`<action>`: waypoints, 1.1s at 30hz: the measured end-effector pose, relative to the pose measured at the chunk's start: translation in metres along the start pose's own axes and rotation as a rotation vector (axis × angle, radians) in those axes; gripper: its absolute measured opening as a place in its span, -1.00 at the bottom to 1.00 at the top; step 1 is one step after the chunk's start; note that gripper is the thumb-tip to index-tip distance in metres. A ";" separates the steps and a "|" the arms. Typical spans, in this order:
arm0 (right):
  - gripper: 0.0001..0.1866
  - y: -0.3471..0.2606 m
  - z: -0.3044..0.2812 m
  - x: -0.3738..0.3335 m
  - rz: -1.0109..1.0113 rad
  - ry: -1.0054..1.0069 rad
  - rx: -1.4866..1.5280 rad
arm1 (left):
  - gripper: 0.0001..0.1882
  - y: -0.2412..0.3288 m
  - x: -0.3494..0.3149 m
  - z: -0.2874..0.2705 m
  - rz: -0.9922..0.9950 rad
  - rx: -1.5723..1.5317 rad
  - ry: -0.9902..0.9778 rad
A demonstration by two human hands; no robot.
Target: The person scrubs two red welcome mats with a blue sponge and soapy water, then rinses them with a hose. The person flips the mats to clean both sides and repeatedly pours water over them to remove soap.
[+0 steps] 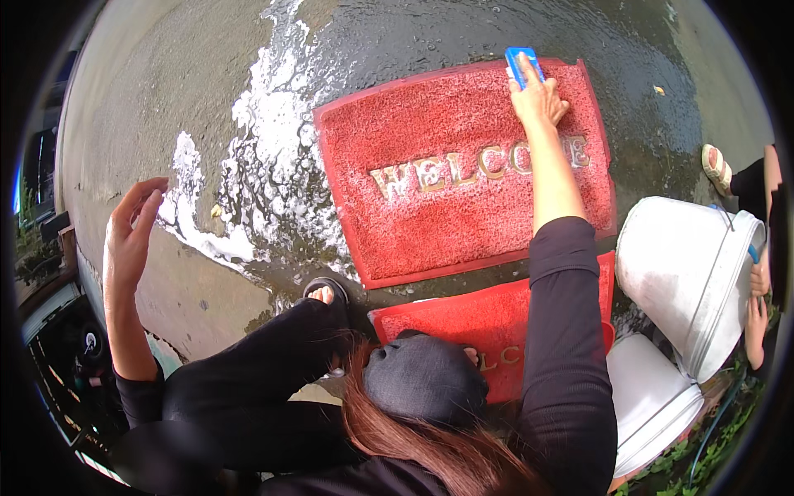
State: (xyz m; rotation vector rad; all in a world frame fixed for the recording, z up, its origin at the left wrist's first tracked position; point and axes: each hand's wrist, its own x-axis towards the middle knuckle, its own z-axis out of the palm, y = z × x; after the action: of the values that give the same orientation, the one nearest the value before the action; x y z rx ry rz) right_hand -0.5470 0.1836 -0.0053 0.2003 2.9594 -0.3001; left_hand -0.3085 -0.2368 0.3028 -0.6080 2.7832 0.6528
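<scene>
My right hand [539, 103] presses a blue scrubbing brush [516, 56] onto the far right corner of a red doormat [447, 227]. Its fingers wrap round the brush, and the index finger lies stretched along its back. The mat carries pale raised lettering across the middle and looks wet, with whitish suds in its pile. Off to the left, my left hand [128, 236] is raised, well apart from the mat. Its fingers are loosely extended and hold nothing.
A second red mat [447, 317] lies nearer, partly hidden by my knee. White foam [277, 136] spreads over wet concrete on the left. At right a person's hand [758, 281] is at a tilted white bucket [674, 273]; another white bucket [649, 397] stands nearer, beside plants.
</scene>
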 end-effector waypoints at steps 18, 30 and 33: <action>-0.38 0.004 0.044 -0.110 -0.473 0.098 0.100 | -0.66 0.020 0.016 0.026 0.012 -0.053 -0.045; -0.38 -0.111 0.089 -0.267 -0.486 -0.021 0.356 | -0.69 0.003 0.005 0.023 -0.008 -0.062 -0.070; -0.42 -0.085 0.080 -0.262 -0.684 0.084 0.407 | -0.69 0.039 0.004 0.026 0.056 -0.063 -0.030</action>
State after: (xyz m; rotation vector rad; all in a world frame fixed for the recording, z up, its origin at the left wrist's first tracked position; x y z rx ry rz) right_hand -0.2922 0.0536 -0.0218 -0.7853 2.9060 -0.9900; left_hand -0.3266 -0.1937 0.2931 -0.5289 2.7702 0.7577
